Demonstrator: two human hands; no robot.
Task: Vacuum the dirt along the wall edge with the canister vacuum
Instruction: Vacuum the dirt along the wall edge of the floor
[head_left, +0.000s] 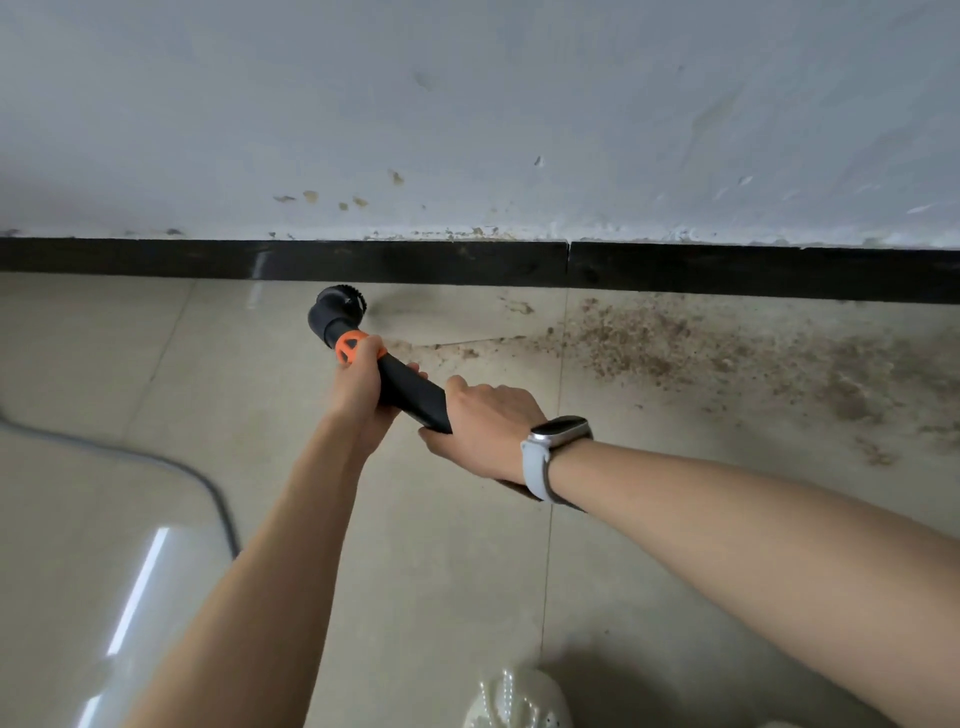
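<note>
I grip the vacuum wand (410, 387) with both hands: left hand (358, 387) fingers curled near the orange collar (350, 349), right hand (485, 428) fingers curled lower. Brush nozzle (340, 306) sits beside the baseboard (675, 270); dirt (675, 348) lies rightward.

I count two hands, left (358, 387) and right (485, 428), on one wand (408, 387) with one brush head (337, 306), plus one watch (556, 449), one cable (171, 467), one shoe (514, 699), and one dirt patch (675, 343).

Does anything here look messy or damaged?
Yes. Brown dirt is strewn over the floor tiles right of the vacuum nozzle, along the black baseboard. The wall above shows chipped, stained paint.
</note>
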